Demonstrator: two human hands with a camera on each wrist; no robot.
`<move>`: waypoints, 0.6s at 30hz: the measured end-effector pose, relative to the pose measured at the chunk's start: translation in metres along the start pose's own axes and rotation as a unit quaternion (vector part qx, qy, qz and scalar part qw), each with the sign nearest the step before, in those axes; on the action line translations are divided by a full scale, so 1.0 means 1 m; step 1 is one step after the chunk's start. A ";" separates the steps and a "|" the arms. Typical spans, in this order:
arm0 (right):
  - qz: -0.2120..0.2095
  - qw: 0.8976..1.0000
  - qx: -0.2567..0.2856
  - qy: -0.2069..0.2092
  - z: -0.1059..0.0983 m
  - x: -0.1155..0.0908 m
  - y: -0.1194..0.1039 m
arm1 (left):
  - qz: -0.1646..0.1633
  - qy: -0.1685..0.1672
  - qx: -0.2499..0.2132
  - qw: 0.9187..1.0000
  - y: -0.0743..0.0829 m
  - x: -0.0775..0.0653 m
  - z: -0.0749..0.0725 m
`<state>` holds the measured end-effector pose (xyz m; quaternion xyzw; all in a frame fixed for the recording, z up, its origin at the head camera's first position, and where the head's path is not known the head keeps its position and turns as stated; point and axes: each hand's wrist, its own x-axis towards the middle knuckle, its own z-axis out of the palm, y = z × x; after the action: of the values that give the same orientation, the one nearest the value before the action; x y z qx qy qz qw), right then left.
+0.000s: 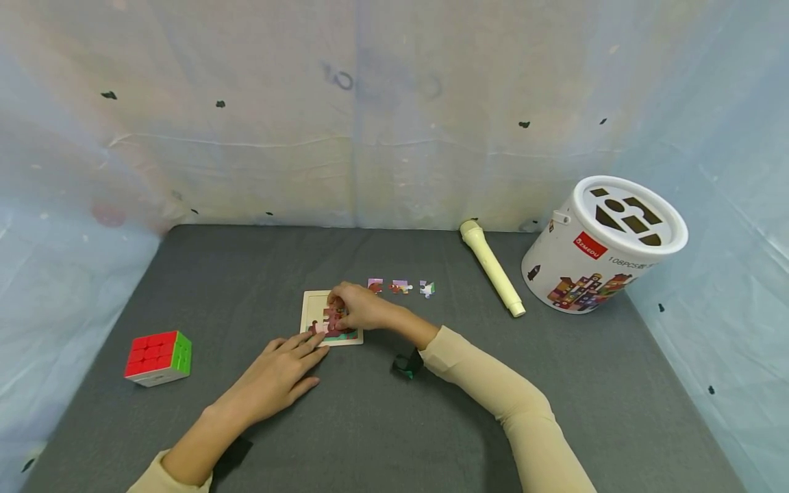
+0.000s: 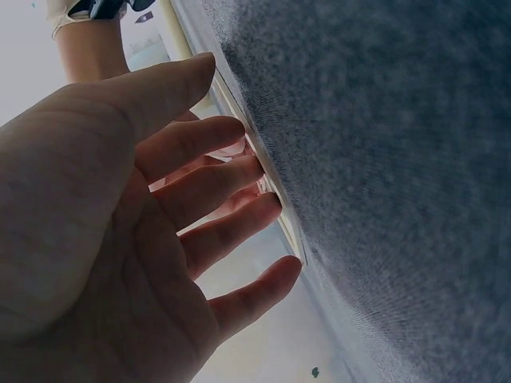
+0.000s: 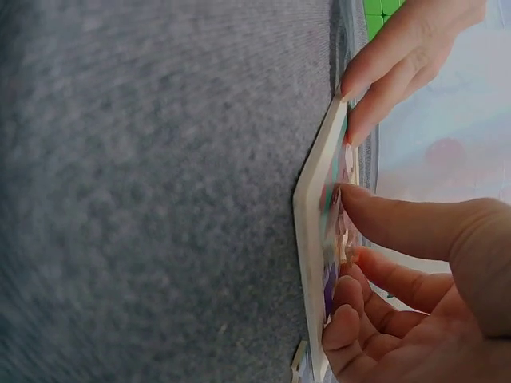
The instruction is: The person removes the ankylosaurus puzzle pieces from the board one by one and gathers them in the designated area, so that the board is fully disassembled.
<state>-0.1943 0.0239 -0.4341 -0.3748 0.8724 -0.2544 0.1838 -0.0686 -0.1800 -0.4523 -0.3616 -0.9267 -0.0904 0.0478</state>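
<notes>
A small jigsaw puzzle board (image 1: 312, 301) with a pale wooden frame lies on the grey cloth, partly filled with a colourful picture. My left hand (image 1: 280, 375) rests at its near left edge with fingers stretched out, fingertips touching the frame. Over the board, my right hand (image 1: 364, 308) has its thumb and fingers bent down onto the picture. In the right wrist view a small puzzle piece (image 3: 349, 254) shows at the index fingertip, pinched between finger and thumb, mostly hidden. Three loose pieces (image 1: 401, 286) lie in a row beyond the right hand.
A Rubik's cube (image 1: 151, 356) sits at the left. Right of the loose pieces lies a pale yellow toy microphone or flashlight-like stick (image 1: 493, 267). A white lidded bucket (image 1: 564, 274) with shaped holes stands at the back right. Pale sheeting (image 1: 394, 164) hangs behind the table.
</notes>
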 end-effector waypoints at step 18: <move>-0.004 0.988 0.138 0.064 0.006 0.000 0.011 | 0.000 -0.005 -0.002 1.000 0.000 0.001 -0.001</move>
<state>-0.1972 0.0288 -0.4449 -0.3316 0.8374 -0.3971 0.1764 -0.0694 -0.1795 -0.4515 -0.3617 -0.9269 -0.0905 0.0427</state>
